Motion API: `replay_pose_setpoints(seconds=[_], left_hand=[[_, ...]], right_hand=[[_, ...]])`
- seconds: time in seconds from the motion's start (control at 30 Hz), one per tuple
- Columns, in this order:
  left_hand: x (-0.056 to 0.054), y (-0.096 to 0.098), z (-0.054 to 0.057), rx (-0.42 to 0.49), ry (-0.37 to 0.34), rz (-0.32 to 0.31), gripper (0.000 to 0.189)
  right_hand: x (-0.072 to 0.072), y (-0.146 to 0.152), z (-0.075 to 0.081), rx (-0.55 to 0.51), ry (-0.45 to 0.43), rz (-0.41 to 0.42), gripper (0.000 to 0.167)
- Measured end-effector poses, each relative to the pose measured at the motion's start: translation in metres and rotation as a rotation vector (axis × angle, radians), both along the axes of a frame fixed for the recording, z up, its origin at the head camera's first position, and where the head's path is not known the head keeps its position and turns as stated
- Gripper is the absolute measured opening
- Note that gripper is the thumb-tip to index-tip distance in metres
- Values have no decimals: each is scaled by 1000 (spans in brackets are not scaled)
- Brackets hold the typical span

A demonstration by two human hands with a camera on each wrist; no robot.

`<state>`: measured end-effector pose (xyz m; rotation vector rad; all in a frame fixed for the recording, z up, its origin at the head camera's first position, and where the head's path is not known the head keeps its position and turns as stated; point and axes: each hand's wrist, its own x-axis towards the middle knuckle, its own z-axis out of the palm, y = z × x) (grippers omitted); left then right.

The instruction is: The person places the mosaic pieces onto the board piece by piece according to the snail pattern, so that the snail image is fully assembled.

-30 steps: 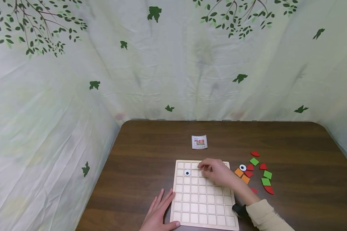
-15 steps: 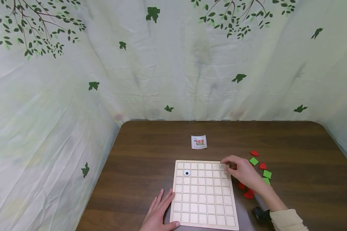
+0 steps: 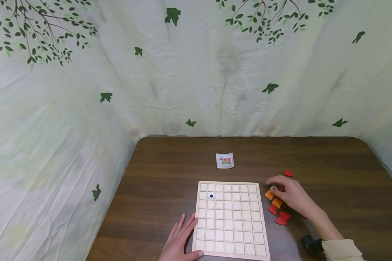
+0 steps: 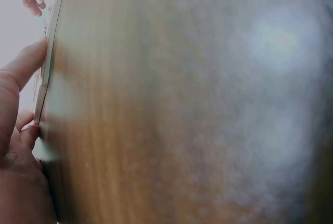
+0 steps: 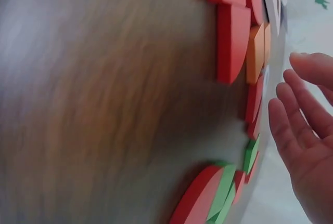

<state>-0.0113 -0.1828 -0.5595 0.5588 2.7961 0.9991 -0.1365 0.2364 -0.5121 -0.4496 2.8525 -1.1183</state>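
Observation:
A pale square-celled grid board [image 3: 228,225] lies on the table, with a white disc bearing a black dot [image 3: 211,195] in its upper left. Along the board's left edge rests my left hand [image 3: 180,241], fingers spread and thumb at the near corner. My right hand [image 3: 290,194] hovers over loose pieces right of the board, thumb and forefinger apart around a second white disc [image 3: 273,187]. In the right wrist view the right hand [image 5: 309,115] holds nothing visible. Close to it lie orange squares [image 3: 277,202] and red rounded pieces [image 3: 282,218].
Behind the board lies a small card [image 3: 225,160] printed with a coloured figure on a grid. One red piece [image 3: 288,173] sits beyond my right hand. Green pieces [image 5: 252,154] show in the right wrist view. A leaf-printed cloth [image 3: 196,72] hangs behind the table.
My right hand has moved from above the board rightward to the loose pieces, without carrying anything I can see. The left hand and the board stay in place.

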Motion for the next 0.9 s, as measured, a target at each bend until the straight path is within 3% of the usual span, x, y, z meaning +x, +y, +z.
replay_pose_setpoints(seconds=[0.2, 0.43, 0.67, 0.9], left_hand=[[0, 1, 1, 4, -21, 7, 89], [1, 2, 5, -2, -118, 29, 90], [1, 0, 2, -18, -46, 14, 90], [0, 1, 2, -4, -72, 16, 89]], right_hand=[[-2, 7, -4, 55, 21, 12, 30], [-3, 7, -5, 79, 7, 1, 27], [-4, 3, -4, 89, 0, 5, 28], [-4, 1, 1, 74, -33, 19, 24]])
